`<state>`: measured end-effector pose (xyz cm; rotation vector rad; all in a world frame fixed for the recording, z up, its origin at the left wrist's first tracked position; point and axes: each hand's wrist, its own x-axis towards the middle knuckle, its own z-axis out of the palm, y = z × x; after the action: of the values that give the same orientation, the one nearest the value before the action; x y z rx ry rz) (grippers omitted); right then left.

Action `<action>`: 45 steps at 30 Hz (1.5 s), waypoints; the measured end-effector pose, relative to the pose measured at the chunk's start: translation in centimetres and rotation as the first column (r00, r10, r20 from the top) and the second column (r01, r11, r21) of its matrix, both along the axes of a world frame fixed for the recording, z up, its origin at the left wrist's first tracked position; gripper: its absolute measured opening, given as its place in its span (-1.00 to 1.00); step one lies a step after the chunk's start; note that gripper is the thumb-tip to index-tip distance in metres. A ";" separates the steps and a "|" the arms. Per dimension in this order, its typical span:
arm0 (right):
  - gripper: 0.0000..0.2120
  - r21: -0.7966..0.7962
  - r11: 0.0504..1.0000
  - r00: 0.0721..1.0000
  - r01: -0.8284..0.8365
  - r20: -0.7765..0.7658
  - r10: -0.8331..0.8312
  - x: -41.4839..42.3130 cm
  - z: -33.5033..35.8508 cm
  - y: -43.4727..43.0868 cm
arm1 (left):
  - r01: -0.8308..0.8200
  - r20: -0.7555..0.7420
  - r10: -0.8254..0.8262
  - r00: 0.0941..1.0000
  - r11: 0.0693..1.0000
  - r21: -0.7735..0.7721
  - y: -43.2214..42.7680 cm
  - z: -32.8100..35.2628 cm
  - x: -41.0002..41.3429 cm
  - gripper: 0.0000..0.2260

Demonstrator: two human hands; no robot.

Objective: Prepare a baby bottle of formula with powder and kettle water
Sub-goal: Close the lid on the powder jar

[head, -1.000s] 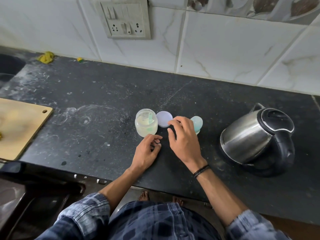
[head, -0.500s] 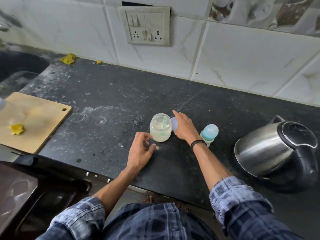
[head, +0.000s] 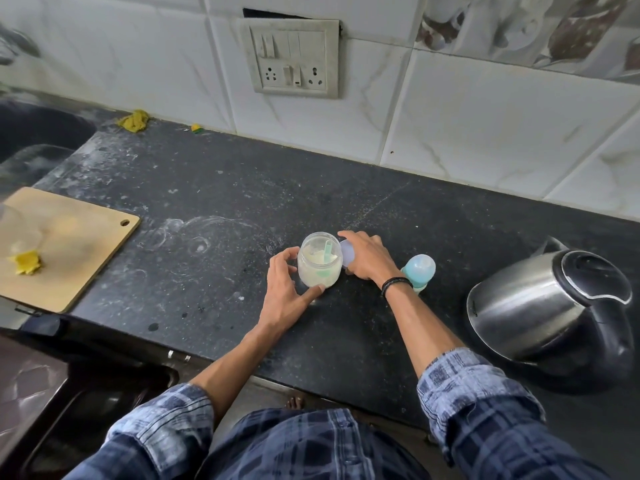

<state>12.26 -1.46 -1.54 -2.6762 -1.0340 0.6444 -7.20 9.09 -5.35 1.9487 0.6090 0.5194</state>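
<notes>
An open clear jar of pale formula powder (head: 318, 270) stands mid-counter with a green scoop (head: 327, 252) stuck in it. My left hand (head: 282, 296) curls round the jar's left side, thumb against its base. My right hand (head: 369, 259) grips the jar's lavender lid (head: 347, 256), held tilted just right of the jar's rim. A baby bottle with a light blue cap (head: 420, 268) stands behind my right wrist. The steel kettle with its black lid shut (head: 540, 306) sits at the right on the black counter (head: 214, 202).
A wooden cutting board (head: 69, 247) with a yellow scrap (head: 26, 263) lies at the left, overhanging the front edge. A dark sink (head: 31, 140) is at the far left. Yellow bits (head: 133, 120) lie by the tiled wall with its switch plate (head: 294, 58).
My left hand moved up from the counter and took hold of the jar. My right hand picked the lid off the counter and holds it by the jar's rim. The view shifted.
</notes>
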 end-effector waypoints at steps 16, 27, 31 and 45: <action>-0.37 0.751 0.536 0.920 0.386 -0.358 -0.160 -3.5 5.4 0.6 | -0.004 -0.006 0.004 1.000 1.000 -0.027 -0.3 0.7 1.2 -0.25; -0.55 0.740 0.623 0.965 0.254 -0.241 -0.107 -7.5 2.0 -0.4 | 0.021 -0.009 -0.022 1.000 0.989 -0.149 -0.4 1.8 1.6 -0.17; -0.57 0.737 0.642 0.977 0.212 -0.184 -0.110 -7.9 1.7 -1.1 | 0.035 0.000 -0.036 0.999 0.989 -0.144 -0.4 1.9 1.6 -0.19; -0.49 0.663 0.746 0.998 0.055 -0.009 -0.066 -7.9 2.7 -1.3 | 0.054 -0.006 -0.056 0.998 0.979 -0.196 0.4 1.8 1.9 -0.15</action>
<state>4.34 -2.76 1.15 -2.0645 -0.9422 0.1742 -5.33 9.46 -3.55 1.7782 0.5895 0.3984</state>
